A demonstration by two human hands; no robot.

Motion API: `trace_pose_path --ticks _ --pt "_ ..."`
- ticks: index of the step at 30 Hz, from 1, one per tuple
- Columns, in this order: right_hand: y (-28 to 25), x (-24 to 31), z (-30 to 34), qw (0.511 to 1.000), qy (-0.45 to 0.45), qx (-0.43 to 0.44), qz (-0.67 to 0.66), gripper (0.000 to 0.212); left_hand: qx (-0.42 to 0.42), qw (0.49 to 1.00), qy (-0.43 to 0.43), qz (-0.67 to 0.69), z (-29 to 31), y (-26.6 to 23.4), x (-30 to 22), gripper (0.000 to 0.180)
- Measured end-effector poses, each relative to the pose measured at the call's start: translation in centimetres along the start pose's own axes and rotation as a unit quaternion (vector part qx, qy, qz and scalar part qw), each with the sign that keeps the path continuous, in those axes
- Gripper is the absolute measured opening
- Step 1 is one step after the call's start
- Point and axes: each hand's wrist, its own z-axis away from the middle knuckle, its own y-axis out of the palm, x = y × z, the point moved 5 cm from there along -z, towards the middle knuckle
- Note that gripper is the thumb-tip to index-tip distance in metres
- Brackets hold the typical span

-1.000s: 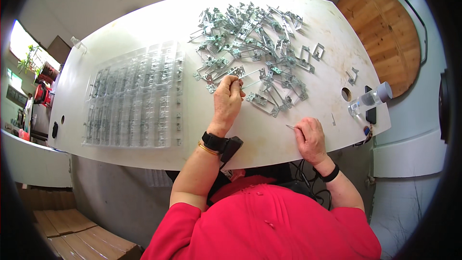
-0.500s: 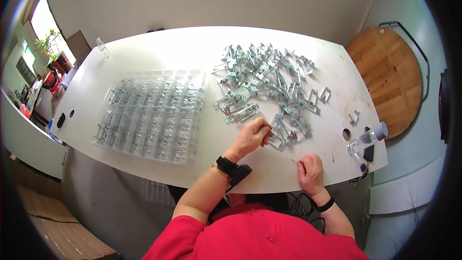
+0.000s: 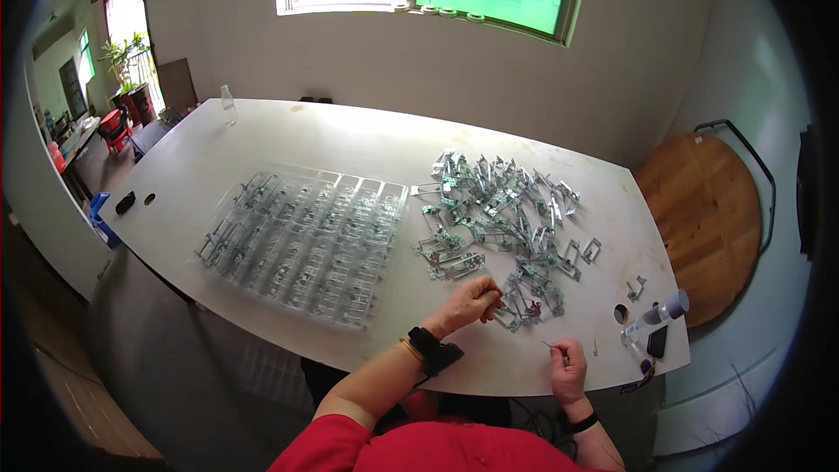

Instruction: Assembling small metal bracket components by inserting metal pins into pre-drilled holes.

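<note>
My left hand (image 3: pixel 465 308) is closed in a pinch at the near edge of a heap of silvery metal brackets (image 3: pixel 498 201). What sits between its fingertips, if anything, is too small to make out. A rectangular metal frame (image 3: pixel 508 320) lies right by those fingers, with a small dark-red piece (image 3: pixel 532 308) beside it. Near the table's front edge my right hand (image 3: pixel 569 371) is closed, and a thin pin-like metal piece (image 3: pixel 548 345) sticks out between its thumb and forefinger. Another slim metal pin (image 3: pixel 596 348) lies to its right.
Clear plastic compartment trays (image 3: pixel 301 245) filled with metal parts cover the left half of the white table (image 3: pixel 350 135). On the right are a cable hole (image 3: pixel 620 313), a leaning bottle (image 3: pixel 651 319), a black phone (image 3: pixel 657 342) and small loose brackets (image 3: pixel 637 287). A glass bottle (image 3: pixel 228 106) stands far left.
The head view has tilted up, so the table sits lower and more window shows. My left hand keeps its pinch by the heap. My right hand has turned slightly, still gripping the thin piece.
</note>
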Motion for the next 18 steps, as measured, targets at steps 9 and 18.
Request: trace_pose_path --ticks 9,18 --pt "1.2 2.0 -1.4 0.969 0.106 0.04 -0.219 0.004 0.094 0.995 -0.025 -0.018 0.3 2.0 0.7 0.015" --pt "3.3 3.0 -2.7 0.967 0.114 0.046 -0.221 0.006 0.101 0.995 -0.021 -0.014 0.4 1.9 0.0 0.015"
